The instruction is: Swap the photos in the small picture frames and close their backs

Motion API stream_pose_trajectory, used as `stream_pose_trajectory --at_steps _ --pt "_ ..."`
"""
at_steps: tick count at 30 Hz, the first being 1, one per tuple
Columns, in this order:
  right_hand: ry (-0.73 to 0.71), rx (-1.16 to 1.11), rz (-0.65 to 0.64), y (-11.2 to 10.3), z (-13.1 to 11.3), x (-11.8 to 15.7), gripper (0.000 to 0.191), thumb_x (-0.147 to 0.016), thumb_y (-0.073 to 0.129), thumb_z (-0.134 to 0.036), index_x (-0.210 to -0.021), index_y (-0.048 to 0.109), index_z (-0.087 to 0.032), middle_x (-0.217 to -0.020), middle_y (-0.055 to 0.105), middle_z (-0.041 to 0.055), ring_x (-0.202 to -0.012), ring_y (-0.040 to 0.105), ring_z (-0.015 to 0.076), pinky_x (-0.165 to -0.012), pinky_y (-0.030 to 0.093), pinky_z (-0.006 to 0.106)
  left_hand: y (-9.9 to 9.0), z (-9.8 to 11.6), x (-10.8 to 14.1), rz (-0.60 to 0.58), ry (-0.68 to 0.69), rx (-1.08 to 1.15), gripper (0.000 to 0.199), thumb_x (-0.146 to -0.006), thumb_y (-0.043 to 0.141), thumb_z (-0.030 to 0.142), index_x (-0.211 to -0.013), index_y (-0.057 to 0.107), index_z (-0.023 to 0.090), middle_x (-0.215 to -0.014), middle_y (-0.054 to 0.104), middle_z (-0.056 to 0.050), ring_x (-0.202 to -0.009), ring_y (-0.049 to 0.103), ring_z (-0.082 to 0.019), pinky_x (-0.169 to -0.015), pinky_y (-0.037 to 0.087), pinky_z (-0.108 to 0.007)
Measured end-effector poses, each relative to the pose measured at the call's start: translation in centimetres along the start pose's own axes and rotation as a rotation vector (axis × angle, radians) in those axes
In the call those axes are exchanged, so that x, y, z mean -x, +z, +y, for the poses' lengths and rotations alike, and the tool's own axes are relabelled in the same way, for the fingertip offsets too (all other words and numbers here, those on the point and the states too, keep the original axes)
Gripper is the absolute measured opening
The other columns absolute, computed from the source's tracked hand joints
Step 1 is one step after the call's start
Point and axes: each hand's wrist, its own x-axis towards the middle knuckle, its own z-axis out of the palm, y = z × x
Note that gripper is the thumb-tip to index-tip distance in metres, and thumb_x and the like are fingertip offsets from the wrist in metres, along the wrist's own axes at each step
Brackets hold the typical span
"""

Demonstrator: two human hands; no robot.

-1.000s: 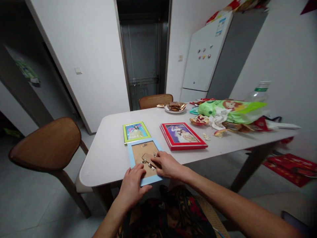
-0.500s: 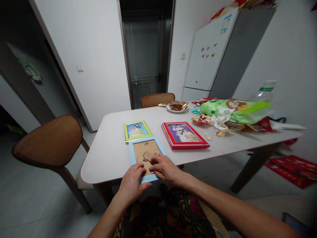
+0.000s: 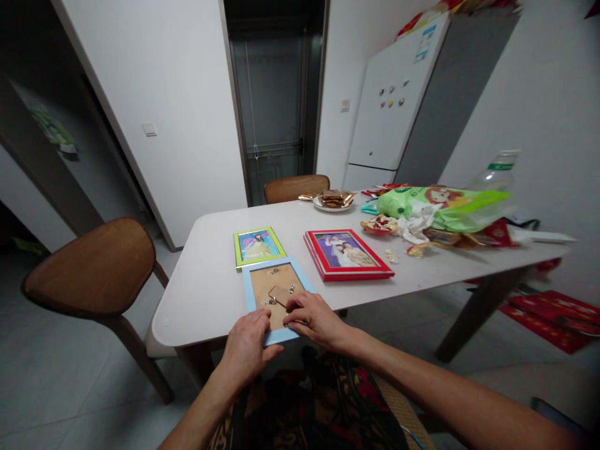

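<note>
A light blue picture frame (image 3: 307, 284) lies face down at the table's front edge, its brown backing board (image 3: 276, 278) upward. Small metal clips (image 3: 273, 271) and a bent thin wire (image 3: 276, 298) sit on the board. My left hand (image 3: 247, 340) grips the frame's lower left corner, fingers on top and thumb by the front edge. On the lower right part of the board, the fingers of my right hand (image 3: 315, 322) are closed together; what is between them is hidden. Behind the blue frame lies a green picture frame (image 3: 259, 247), face up. Stacked red picture frames (image 3: 349, 255) lie to the right.
The white table (image 3: 197, 275) also bears a plate of wrapped snacks (image 3: 334, 201), an opened pomegranate (image 3: 379, 225), crumpled tissue (image 3: 415, 226), a green plastic package (image 3: 440, 203) and a clear bottle (image 3: 497, 172). Wooden chairs stand at the left (image 3: 89, 265) and far side (image 3: 296, 187).
My right fingers have shifted slightly on the lower part of the backing board. My left hand stays on the frame's corner. The whole view has moved a little.
</note>
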Motion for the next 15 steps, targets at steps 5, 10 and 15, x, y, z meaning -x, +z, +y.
stream_pose_trajectory --at_steps 5,10,15 --pt "0.060 -0.017 -0.024 0.3 0.2 -1.1 0.014 -0.073 0.054 -0.029 -0.075 0.068 -0.027 -0.083 0.055 0.0019 -0.081 0.045 0.0149 -0.070 0.032 0.028 0.1 0.1 -0.1 0.005 -0.014 0.008 0.031 -0.057 0.069 0.028 -0.081 0.051 0.020 -0.106 0.056 -0.006 -0.097 0.051 -0.024 -0.083 0.040 -0.040" --pt "-0.067 -0.024 -0.031 -0.4 0.1 -0.3 0.016 -0.075 0.051 -0.028 -0.081 0.066 -0.027 -0.086 0.053 0.0023 -0.085 0.043 0.0153 -0.074 0.031 0.030 0.3 0.1 0.1 0.032 -0.032 0.049 0.027 -0.059 0.067 0.028 -0.079 0.051 0.021 -0.109 0.055 -0.006 -0.099 0.050 -0.023 -0.083 0.040 -0.038" --pt "-0.105 -0.033 -0.022 -0.7 -0.1 0.4 0.018 -0.074 0.051 -0.028 -0.084 0.066 -0.025 -0.092 0.053 0.0040 -0.087 0.043 0.0168 -0.077 0.033 0.032 0.2 0.2 0.2 0.023 -0.054 0.083 0.027 -0.058 0.067 0.025 -0.080 0.052 0.021 -0.111 0.054 -0.006 -0.099 0.050 -0.022 -0.084 0.040 -0.038"
